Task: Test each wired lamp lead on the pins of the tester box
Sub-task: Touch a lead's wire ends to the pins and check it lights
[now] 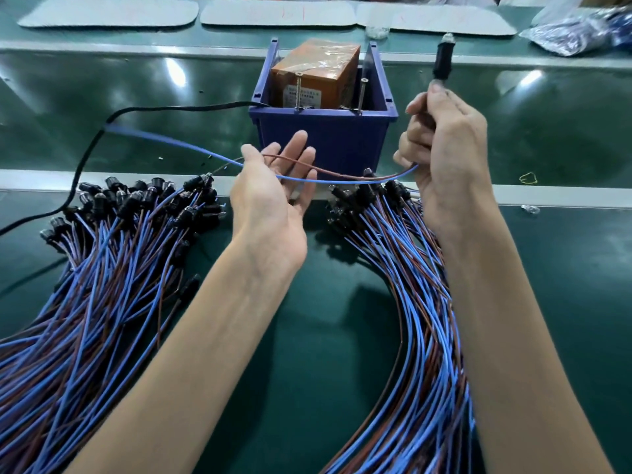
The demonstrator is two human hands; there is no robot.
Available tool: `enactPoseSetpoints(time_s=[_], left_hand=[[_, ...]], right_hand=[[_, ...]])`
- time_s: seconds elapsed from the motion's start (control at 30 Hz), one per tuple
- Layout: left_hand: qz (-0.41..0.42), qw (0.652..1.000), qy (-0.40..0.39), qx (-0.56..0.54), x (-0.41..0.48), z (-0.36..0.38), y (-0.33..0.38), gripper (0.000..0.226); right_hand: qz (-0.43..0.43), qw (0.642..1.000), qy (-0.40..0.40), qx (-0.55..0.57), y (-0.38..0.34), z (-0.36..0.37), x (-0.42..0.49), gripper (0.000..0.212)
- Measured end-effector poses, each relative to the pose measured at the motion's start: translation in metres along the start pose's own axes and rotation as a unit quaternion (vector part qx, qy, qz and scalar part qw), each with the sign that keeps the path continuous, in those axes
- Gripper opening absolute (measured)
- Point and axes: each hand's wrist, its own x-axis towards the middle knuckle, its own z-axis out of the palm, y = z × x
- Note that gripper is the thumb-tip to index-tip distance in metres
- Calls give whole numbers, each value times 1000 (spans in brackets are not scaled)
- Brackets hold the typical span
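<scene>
Bare forearms [205, 336] come in from the lower edge, above the green worktop [307, 354]. The right grip [444, 148] is clamped on one lamp lead [325, 181]: the fingers are curled round its wires just under the black lamp holder [443, 59], which stands up above the hand with its clear tip on top. From the lower side of this hand the blue wire and the brown wire of the lead hang in a low curve to the left. They lie across the left grip [273, 189], which is apart, palm up, with the fingers straight and a little spread; it carries the wires without closing on them. Past it the blue wire goes on to the left, blurred.

Just behind both hands stands the tester box [325, 142], a dark blue bin with an orange block [314, 70] inside. Two metal pins [299, 94] stand upright at its front rim; the held lamp holder is to the right of them, apart. A black cable [154, 109] leaves the box to the left and bends down toward the near edge.

On the worktop a left heap of leads [102, 268] and a right heap of leads [410, 302] lie on either side of the arms, lamp ends toward the box. A yellow rubber band [528, 178] lies far to the right. Pale mats [109, 12] lie at the far side.
</scene>
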Motion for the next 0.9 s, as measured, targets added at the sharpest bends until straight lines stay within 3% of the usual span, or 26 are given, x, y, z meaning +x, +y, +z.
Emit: enactPoseSetpoints(time_s=[0.13,0.27,0.4,0.53,0.77,0.9], left_hand=[[30,999,-4,25,2,-1,-2,44],[33,992,-88,87,2,2,-4,40],[2,951,-198,235,-1,3,-14,38],[-37,919,-256,297,-4,2,-21,39],[-82,907,-278,304,-2,0,-19,38],[-45,915,-248,314,-2,0,-20,37]], right_hand=[[13,1000,-3,-1,1,-1,-1,36],[11,998,-34,-58,2,-2,-3,27],[12,982,-43,-186,4,-2,-5,22],[42,975,-66,-209,7,-4,-4,20],[80,977,-133,-147,11,-2,-7,24],[81,981,-120,-129,11,-1,-7,10]])
